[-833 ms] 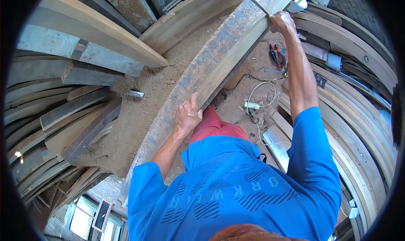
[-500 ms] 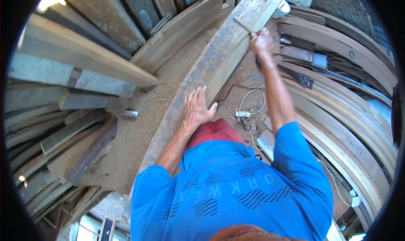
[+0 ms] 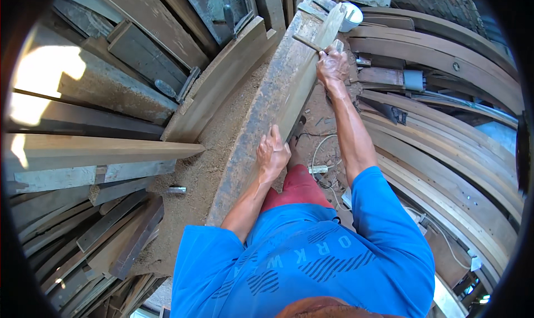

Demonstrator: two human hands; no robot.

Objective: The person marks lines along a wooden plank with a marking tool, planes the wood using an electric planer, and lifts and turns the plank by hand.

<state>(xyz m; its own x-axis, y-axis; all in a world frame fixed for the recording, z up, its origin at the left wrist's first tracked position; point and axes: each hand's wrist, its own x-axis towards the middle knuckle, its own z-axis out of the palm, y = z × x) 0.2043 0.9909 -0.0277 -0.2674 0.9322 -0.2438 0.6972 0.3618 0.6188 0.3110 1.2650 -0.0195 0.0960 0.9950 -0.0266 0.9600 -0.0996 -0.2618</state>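
A long pale wooden board (image 3: 297,92) lies along a narrow, worn bench (image 3: 245,134) stretching away in front of me. At the board's far part, my right hand (image 3: 332,66) is closed around a tool that looks like a marking gauge. Its thin wooden rod (image 3: 307,43) crosses the top of the board, and a pale block (image 3: 337,46) shows beside my knuckles. Nearer to me, my left hand (image 3: 272,155) grips the near part of the board, its fingers partly bent over the top and its thumb toward the right side.
A white bucket (image 3: 351,17) stands by the bench's far end. Stacked boards (image 3: 445,145) line the right side, and more timber (image 3: 105,145) leans at the left. Sawdust (image 3: 194,184) covers the ground left of the bench. A white cable (image 3: 320,151) loops on the ground.
My left hand has gone from lying flat with fingers spread to bent fingers at the board. My right hand and the rod sit closer to the board's far end. The view has turned.
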